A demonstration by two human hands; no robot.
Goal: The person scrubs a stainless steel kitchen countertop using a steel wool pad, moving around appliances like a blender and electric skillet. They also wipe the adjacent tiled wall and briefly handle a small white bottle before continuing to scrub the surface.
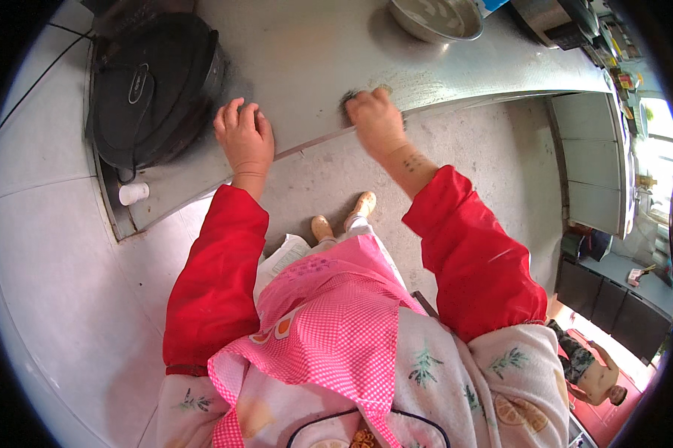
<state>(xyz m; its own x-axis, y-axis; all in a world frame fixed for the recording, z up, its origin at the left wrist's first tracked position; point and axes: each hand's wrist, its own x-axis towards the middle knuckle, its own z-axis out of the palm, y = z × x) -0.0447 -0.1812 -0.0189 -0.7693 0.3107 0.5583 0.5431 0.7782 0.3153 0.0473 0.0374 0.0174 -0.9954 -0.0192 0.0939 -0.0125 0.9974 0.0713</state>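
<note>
My right hand (pixel 377 120) is closed over a dark scrubbing pad (pixel 347 99) pressed on the metal countertop (pixel 308 73), close to its front edge. Wet streaks and drops mark the surface around it. My left hand (pixel 245 134) rests at the counter's edge, fingers curled and slightly apart, holding nothing that I can see. Just left of it sits a black round appliance (pixel 152 89) with a cord lying over its lid. A steel bowl (pixel 438 19) with liquid in it stands at the counter's back, right of centre.
A small white cup or cap (pixel 134 194) lies at the counter's left corner. A metal pot (pixel 555 22) stands at the far right. Below are the concrete floor (pixel 482 185) and a white printed bag (pixel 285 255) by my feet. Another person (pixel 591 364) is at the lower right.
</note>
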